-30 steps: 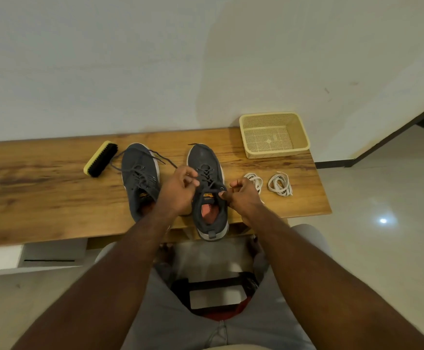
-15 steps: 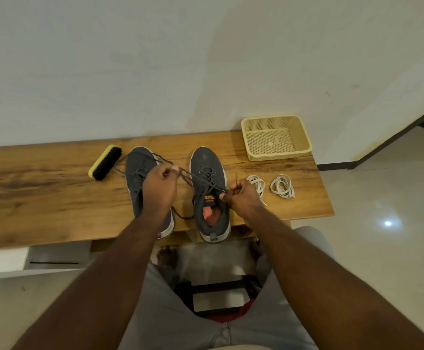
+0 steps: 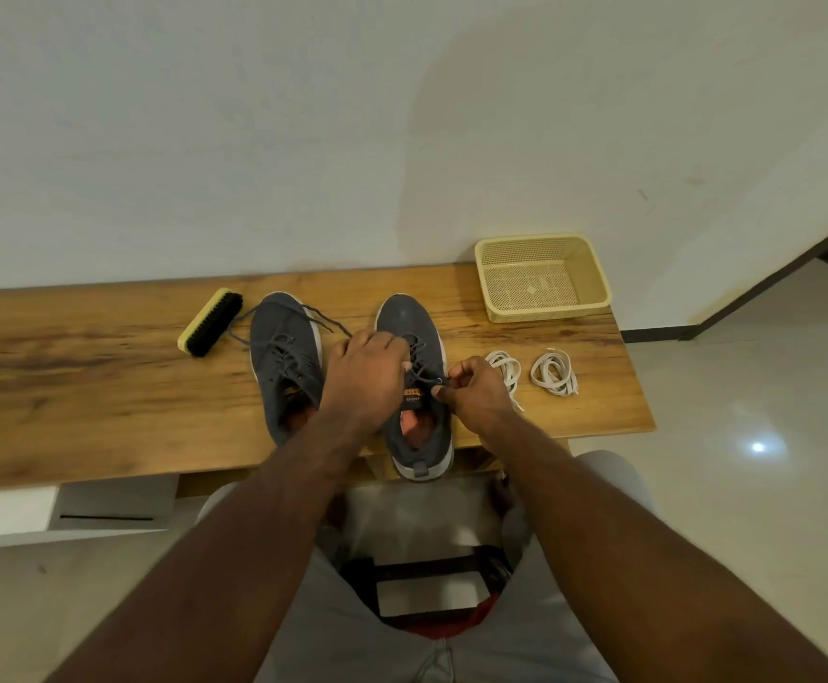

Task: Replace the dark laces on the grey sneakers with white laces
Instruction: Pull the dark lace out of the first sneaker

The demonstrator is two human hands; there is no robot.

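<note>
Sitting bare — basket [image 3: 543, 308] near sneakers [image 3: 414, 332].

Grey sneakers [image 3: 412, 337] with dark laces [image 3: 422, 372], white laces [image 3: 552, 372], perforated cream basket [image 3: 594, 278].

Both hands working right sneaker [image 3: 414, 337] on surface [image 3: 82, 386]: left hand [image 3: 365, 372] covering dark lace [image 3: 424, 374], right hand [image 3: 476, 391] pinching it.

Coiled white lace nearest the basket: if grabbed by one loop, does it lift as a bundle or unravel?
The white lace coil looks loosely looped with no visible tie, so it probably unravels and dangles. Likely floppy and very light. It lies flat on the bench, so rolling seems unlikely.
</note>
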